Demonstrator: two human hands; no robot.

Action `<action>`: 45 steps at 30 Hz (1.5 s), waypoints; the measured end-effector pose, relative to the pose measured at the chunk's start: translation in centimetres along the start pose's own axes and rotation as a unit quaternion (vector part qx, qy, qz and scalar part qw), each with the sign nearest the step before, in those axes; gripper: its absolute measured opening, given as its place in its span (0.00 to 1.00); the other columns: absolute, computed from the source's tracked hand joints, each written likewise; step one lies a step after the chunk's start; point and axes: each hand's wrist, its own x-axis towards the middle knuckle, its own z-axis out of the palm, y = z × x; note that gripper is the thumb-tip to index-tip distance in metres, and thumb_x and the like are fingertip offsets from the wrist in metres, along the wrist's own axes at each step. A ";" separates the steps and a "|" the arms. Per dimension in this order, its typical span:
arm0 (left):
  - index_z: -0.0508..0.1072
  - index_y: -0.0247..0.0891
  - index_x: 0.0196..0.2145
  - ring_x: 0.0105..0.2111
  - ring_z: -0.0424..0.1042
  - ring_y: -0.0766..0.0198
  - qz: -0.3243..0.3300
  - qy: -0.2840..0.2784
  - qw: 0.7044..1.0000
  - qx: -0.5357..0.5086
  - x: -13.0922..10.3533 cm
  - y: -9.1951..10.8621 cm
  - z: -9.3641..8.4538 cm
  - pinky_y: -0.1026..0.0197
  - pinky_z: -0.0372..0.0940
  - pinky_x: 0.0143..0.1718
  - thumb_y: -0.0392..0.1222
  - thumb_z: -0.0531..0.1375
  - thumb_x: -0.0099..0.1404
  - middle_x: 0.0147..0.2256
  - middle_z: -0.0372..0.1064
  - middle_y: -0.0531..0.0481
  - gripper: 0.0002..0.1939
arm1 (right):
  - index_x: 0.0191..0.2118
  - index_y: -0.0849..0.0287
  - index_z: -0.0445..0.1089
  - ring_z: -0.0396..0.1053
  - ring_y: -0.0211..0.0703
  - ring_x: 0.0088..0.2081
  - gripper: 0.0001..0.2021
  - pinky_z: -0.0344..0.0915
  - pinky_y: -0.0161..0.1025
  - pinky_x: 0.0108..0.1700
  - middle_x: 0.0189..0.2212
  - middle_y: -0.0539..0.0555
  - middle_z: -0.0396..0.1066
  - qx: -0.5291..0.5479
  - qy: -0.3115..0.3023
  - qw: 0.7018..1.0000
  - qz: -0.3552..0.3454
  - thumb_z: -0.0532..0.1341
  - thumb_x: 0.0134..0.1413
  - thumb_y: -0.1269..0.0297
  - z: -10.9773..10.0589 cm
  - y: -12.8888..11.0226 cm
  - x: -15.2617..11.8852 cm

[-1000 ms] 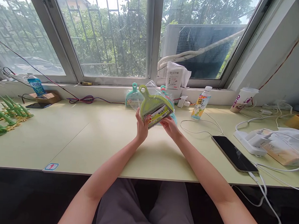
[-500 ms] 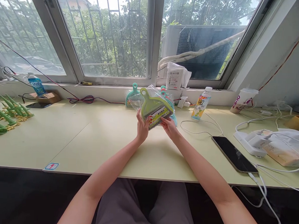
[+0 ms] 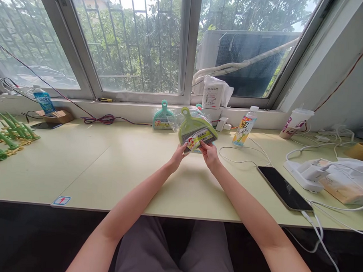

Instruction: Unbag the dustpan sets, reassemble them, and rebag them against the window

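Single head-worn view, looking forward and down across the pale green laminate desk (image 3: 78, 163) toward the grey-framed barred window (image 3: 185, 44); forearms close below, sill farther off.

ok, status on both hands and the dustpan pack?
Left hand and right hand both grip the bagged green dustpan set at its lower edge, above the desk. Teal dustpan pack behind, apart.

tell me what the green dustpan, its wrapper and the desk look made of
Dustpan: looks like moulded plastic, smooth, uniform lime green, with a loop handle. Wrapper: thin clear film, probably plastic; it glints and crinkles. Desk: pale yellow-green matte board, likely laminate, with a seam line; the core is hidden. Both hands, left and right, hold the pack.
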 end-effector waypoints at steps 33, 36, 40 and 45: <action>0.62 0.40 0.49 0.51 0.69 0.55 0.155 0.142 0.977 0.017 -0.1 0.1 0.1 0.52 0.66 0.51 0.51 0.64 0.58 0.47 0.69 0.44 0.25 | 0.34 0.57 0.73 0.73 0.50 0.47 0.17 0.74 0.45 0.47 0.39 0.53 0.77 -0.012 -0.012 1.000 0.001 0.74 0.34 0.61 1.5 1.1 -1.4; 0.61 0.39 0.49 0.49 0.70 0.54 0.163 0.129 0.977 0.042 -0.3 0.1 0.1 0.52 0.67 0.49 0.51 0.68 0.53 0.47 0.69 0.43 0.30 | 0.34 0.57 0.73 0.73 0.49 0.47 0.18 0.74 0.45 0.48 0.39 0.53 0.77 -0.012 -0.013 1.000 0.003 0.74 0.34 0.60 1.5 1.2 -1.4; 0.61 0.39 0.49 0.48 0.71 0.54 0.169 0.142 0.974 0.059 -0.4 0.1 0.1 0.52 0.68 0.48 0.50 0.70 0.51 0.47 0.69 0.43 0.32 | 0.34 0.57 0.73 0.73 0.48 0.47 0.17 0.74 0.45 0.48 0.40 0.53 0.77 -0.015 -0.012 1.000 0.010 0.74 0.34 0.61 1.6 1.1 -1.6; 0.62 0.40 0.47 0.47 0.72 0.56 0.171 0.166 0.970 0.049 -0.2 -0.3 0.1 0.53 0.69 0.47 0.46 0.64 0.58 0.44 0.70 0.45 0.22 | 0.33 0.56 0.73 0.73 0.48 0.47 0.15 0.74 0.45 0.49 0.39 0.53 0.77 -0.017 -0.014 0.999 0.026 0.73 0.36 0.62 1.9 0.7 -1.9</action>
